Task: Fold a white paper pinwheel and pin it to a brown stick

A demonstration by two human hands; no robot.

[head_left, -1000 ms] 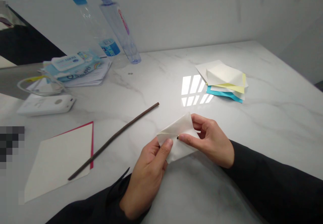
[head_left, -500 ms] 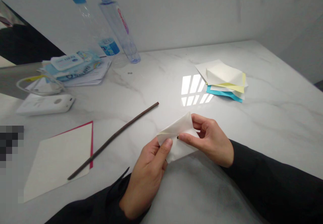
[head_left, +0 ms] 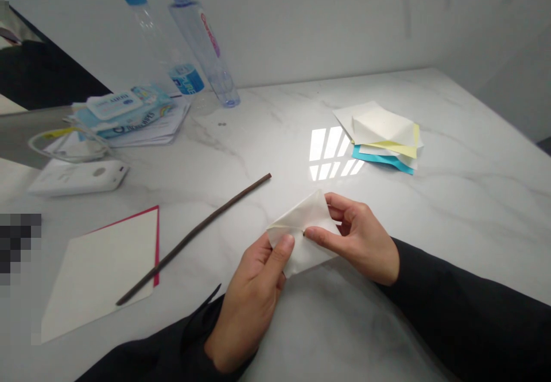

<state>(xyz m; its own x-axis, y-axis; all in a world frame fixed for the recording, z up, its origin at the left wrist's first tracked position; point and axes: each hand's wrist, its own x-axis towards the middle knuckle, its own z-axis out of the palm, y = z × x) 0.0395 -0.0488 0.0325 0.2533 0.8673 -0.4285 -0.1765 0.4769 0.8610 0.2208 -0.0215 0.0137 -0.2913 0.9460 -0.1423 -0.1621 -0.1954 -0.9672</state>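
Note:
Between both hands is a folded piece of white paper, held just above the table. My left hand pinches its left side, thumb on top and fingers behind. My right hand grips the right side, its thumb pressed on the paper's front near the middle. A small dark spot shows at that thumb's tip; I cannot tell whether it is a hole or an object. To the left lies a thin brown stick, its near end resting on a cream sheet with a red sheet under it.
A pile of folded papers in white, yellow and blue lies at the back right. Two plastic bottles stand by the wall. At left are a wet wipes pack on papers and a white power bank with a cable.
Almost nothing differs. Both hands keep their hold on the paper, and the dark spot by the right thumb shows slightly less.

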